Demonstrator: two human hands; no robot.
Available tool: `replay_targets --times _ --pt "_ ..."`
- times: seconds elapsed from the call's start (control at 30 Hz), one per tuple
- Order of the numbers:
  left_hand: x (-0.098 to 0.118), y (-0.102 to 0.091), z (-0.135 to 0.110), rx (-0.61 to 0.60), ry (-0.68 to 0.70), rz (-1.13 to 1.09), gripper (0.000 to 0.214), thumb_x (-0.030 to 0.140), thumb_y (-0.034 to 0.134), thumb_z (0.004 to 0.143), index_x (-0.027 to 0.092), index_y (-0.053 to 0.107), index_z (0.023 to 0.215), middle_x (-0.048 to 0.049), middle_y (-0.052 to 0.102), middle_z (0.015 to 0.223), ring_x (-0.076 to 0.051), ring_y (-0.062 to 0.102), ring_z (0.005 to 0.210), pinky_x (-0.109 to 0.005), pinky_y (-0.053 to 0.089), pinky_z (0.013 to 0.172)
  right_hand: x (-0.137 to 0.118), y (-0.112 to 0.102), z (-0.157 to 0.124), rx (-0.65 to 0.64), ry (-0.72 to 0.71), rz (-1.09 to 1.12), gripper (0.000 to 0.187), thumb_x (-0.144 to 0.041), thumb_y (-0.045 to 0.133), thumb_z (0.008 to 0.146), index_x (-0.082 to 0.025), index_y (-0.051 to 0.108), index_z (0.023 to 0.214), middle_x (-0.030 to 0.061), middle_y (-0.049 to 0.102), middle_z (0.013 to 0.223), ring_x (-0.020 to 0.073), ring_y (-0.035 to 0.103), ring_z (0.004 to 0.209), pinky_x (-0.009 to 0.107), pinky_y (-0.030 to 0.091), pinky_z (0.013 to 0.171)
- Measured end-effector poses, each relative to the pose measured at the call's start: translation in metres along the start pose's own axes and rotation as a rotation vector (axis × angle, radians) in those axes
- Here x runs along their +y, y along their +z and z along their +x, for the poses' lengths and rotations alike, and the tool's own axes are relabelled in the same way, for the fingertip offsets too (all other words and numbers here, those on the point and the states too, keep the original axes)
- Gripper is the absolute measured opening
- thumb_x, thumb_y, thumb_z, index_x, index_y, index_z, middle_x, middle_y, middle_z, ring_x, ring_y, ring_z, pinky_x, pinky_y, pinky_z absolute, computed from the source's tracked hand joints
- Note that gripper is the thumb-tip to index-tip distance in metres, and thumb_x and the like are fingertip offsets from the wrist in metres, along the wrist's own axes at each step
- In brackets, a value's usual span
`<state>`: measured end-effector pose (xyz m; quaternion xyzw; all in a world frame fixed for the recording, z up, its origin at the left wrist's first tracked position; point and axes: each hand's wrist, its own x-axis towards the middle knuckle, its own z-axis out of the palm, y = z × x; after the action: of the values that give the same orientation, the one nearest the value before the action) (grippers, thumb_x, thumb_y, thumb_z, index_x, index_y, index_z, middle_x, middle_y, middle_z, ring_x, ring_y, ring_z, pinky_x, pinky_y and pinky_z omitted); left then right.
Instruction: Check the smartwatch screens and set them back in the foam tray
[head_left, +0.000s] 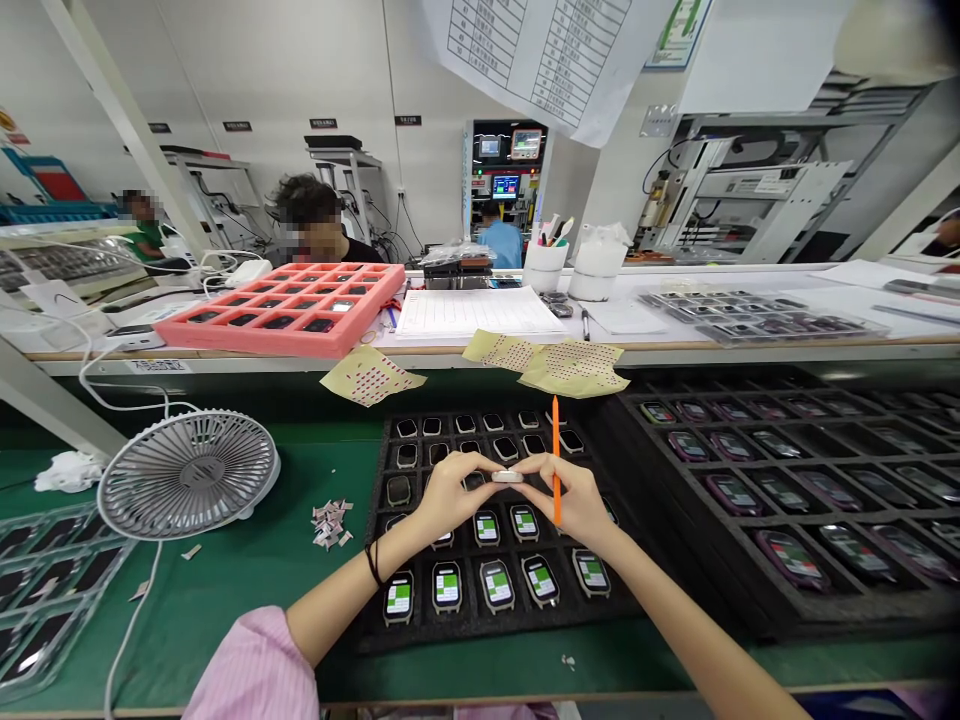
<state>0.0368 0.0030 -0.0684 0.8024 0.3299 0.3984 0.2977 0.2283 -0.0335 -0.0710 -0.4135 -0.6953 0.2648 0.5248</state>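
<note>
Between the fingertips of both hands a smartwatch body [508,477] is held edge-on above a black foam tray [469,630]. My left hand [457,492] pinches its left end with thumb and finger. At its right end my right hand [574,497] grips it the same way, with an orange pen-like stick [556,450] also tucked upright among the fingers. Below, the tray carries rows of watch bodies; those in the near rows, such as one watch [497,584], show lit green and white screens. Watches in the far rows have dark screens. My hands hide part of the middle rows.
A white fan [191,475] stands left, near a pile of small scraps [330,524]. Another black tray of watches [787,600] lies right. Yellow sticker sheets [574,367] hang from the shelf edge; a pink foam tray [262,340] sits above. Co-workers sit beyond.
</note>
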Motion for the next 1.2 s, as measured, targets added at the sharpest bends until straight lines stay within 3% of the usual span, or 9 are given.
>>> replay_targets --times 0.13,0.23,0.47,0.57,0.67,0.8,0.9,1.03,1.2 --pt "-0.013 0.016 0.014 -0.151 -0.181 -0.114 0.017 0.025 0.063 0.082 0.016 0.063 0.096 -0.0048 0.073 0.088 -0.017 0.068 0.081 -0.027 0.051 0.075 0.026 -0.006 0.003 -0.001 0.182 0.058 0.045 -0.038 0.075 0.068 -0.026 0.033 0.060 0.0075 0.073 0.083 0.0253 0.069 0.073 0.042 0.055 0.073" --pt "-0.025 0.030 0.023 -0.190 -0.214 -0.090 0.022 0.020 0.056 0.085 0.017 0.057 0.106 -0.0008 0.071 0.076 -0.014 0.067 0.068 -0.024 0.050 0.066 0.049 -0.010 0.005 0.006 0.246 0.040 0.046 -0.043 0.075 0.066 -0.025 0.033 0.061 0.0075 0.072 0.080 0.0231 0.069 0.068 0.039 0.056 0.067" --pt "-0.045 0.049 0.033 -0.230 -0.189 0.090 0.011 0.015 0.057 0.080 0.017 0.064 0.087 -0.0028 0.071 0.077 -0.019 0.067 0.075 -0.028 0.052 0.071 0.069 -0.008 0.007 -0.012 0.266 -0.068 0.045 -0.045 0.076 0.060 -0.024 0.037 0.056 0.0026 0.069 0.066 0.0221 0.067 0.059 0.035 0.052 0.058" --pt "-0.045 0.033 0.032 -0.180 -0.168 0.213 0.014 0.016 0.060 0.078 0.017 0.067 0.091 -0.0091 0.070 0.098 -0.026 0.062 0.099 -0.038 0.047 0.089 0.063 -0.012 0.008 0.023 0.255 -0.104 0.044 -0.046 0.076 0.061 -0.024 0.039 0.053 0.0017 0.069 0.066 0.0230 0.066 0.066 0.035 0.051 0.062" --pt "-0.040 -0.004 0.022 -0.119 -0.171 0.316 0.020 0.021 0.055 0.084 0.018 0.065 0.100 -0.0106 0.066 0.110 -0.027 0.057 0.108 -0.039 0.042 0.096 0.051 -0.021 0.011 0.093 0.251 -0.129 0.043 -0.048 0.068 0.072 -0.024 0.039 0.051 0.0017 0.066 0.063 0.0211 0.063 0.064 0.034 0.049 0.066" --pt "-0.030 -0.058 -0.007 -0.148 -0.292 0.488 0.020 0.029 0.047 0.088 0.020 0.066 0.088 -0.0069 0.069 0.089 -0.023 0.064 0.083 -0.032 0.046 0.076 0.027 -0.009 0.010 0.029 0.260 -0.091 0.036 -0.045 0.052 0.088 -0.023 0.054 0.059 0.0017 0.065 0.061 0.0186 0.061 0.056 0.032 0.048 0.063" --pt "-0.023 -0.083 -0.035 -0.324 -0.517 0.637 0.023 0.036 0.049 0.087 0.020 0.064 0.081 -0.0061 0.071 0.084 -0.024 0.066 0.077 -0.029 0.043 0.063 0.007 0.025 0.004 -0.216 0.239 -0.013 0.027 -0.039 0.051 0.089 -0.024 0.058 0.068 0.0015 0.065 0.065 0.0187 0.061 0.059 0.030 0.046 0.060" --pt "-0.017 -0.088 -0.063 -0.416 -0.636 0.709 0.022 0.036 0.058 0.081 0.020 0.063 0.095 -0.0073 0.071 0.098 -0.026 0.067 0.086 -0.030 0.044 0.067 -0.006 0.071 -0.005 -0.469 0.276 -0.150 0.011 -0.021 0.052 0.085 -0.023 0.051 0.074 0.0015 0.061 0.072 0.0180 0.057 0.063 0.029 0.042 0.061" --pt "-0.015 -0.074 -0.074 -0.489 -0.623 0.784 0.031 0.030 0.065 0.075 0.017 0.061 0.102 -0.0125 0.066 0.108 -0.031 0.060 0.103 -0.036 0.046 0.081 -0.004 0.093 -0.001 -0.533 0.358 -0.219 0.017 -0.008 0.055 0.076 -0.022 0.047 0.072 0.0018 0.057 0.070 0.0190 0.055 0.066 0.030 0.040 0.063"
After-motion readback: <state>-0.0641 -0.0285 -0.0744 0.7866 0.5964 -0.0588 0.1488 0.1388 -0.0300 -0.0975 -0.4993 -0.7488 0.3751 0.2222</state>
